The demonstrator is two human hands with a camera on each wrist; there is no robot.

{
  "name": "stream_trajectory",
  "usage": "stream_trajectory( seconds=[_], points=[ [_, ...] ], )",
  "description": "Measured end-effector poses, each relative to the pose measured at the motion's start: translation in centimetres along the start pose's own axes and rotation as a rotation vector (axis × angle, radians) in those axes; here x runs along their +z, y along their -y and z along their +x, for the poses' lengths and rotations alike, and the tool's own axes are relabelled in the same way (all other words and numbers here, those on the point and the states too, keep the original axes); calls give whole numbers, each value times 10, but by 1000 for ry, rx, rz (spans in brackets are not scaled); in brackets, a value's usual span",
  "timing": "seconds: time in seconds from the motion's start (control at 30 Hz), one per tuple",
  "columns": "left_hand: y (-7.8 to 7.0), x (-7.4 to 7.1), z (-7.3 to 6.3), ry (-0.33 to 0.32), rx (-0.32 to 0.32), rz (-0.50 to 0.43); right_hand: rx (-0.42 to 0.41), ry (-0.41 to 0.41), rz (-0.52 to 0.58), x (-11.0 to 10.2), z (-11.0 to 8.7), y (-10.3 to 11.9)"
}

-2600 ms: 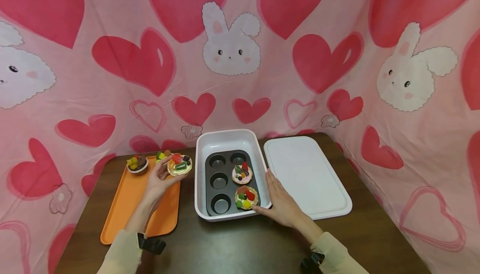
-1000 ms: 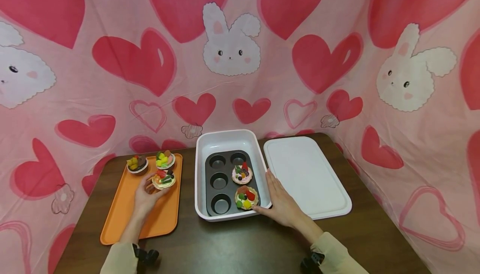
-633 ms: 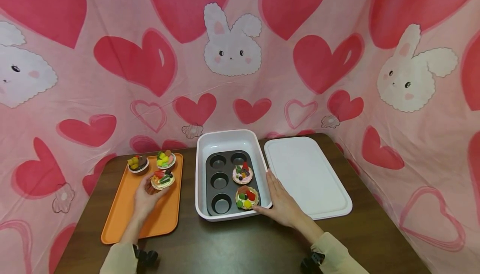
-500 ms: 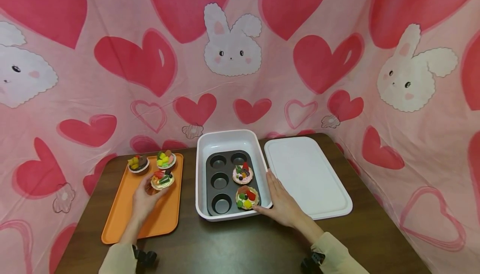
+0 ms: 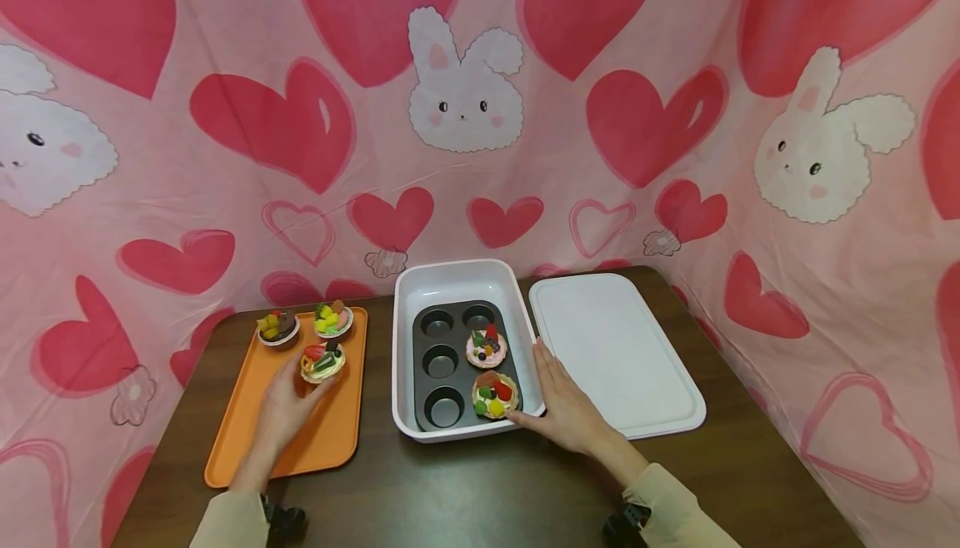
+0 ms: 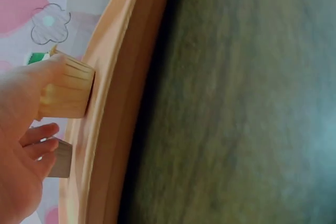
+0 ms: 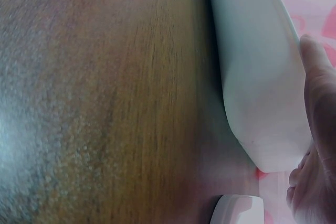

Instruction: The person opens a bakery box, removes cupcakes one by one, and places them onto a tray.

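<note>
In the head view, a fruit-topped cupcake (image 5: 323, 363) stands on the orange tray (image 5: 322, 439). My left hand (image 5: 281, 410) is around its near left side, thumb against or close to its wrapper and the other fingers spread apart from it; the left wrist view shows the pleated cupcake wrapper (image 6: 68, 90) resting on the tray. My right hand (image 5: 562, 406) rests with straight fingers along the right rim of the white basin (image 5: 401, 364), thumb at its front corner. Inside, a dark muffin tin (image 5: 462, 373) carries a pink cupcake (image 5: 486, 348) and a fruit-topped cupcake (image 5: 494, 395) in its right column.
A dark chocolate cupcake (image 5: 277, 329) and another fruit-topped cupcake (image 5: 333, 319) stand at the tray's far end. Right of the basin lies a white lid (image 5: 618, 356). A pink heart-and-rabbit curtain (image 5: 465, 189) hangs behind the brown table (image 5: 465, 490).
The left hand carried the fruit-topped cupcake from near the basin leftward and down to the orange tray. Its fingers have since loosened and drawn slightly back. The right hand stays put.
</note>
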State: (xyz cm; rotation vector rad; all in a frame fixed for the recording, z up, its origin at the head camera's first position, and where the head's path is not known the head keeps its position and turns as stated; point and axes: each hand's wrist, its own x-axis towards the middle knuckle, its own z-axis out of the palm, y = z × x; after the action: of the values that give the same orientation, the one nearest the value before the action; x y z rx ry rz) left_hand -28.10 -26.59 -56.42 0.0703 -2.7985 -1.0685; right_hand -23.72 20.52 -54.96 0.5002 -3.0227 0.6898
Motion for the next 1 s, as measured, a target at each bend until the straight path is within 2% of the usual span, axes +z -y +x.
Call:
stream_trajectory(
  seconds=[0.27, 0.4, 0.53, 0.8, 0.9, 1.0],
  points=[
    [4, 1, -3, -46, 128, 146, 11, 8, 6, 1, -1, 0],
    [2, -1, -4, -52, 142, 267, 11, 7, 2, 1, -1, -1],
    [-1, -2, -6, -39, 134, 348, 8, 4, -8, 1, -1, -1],
    [-10, -4, -9, -84, 166, 393, 0, 2, -10, 2, 0, -2],
    [-19, -6, -10, -110, 203, 414, -1, 1, -12, 2, 0, -2],
    [-33, -7, -10, -113, 236, 422, -2, 0, -10, 2, 0, -2]
  ],
)
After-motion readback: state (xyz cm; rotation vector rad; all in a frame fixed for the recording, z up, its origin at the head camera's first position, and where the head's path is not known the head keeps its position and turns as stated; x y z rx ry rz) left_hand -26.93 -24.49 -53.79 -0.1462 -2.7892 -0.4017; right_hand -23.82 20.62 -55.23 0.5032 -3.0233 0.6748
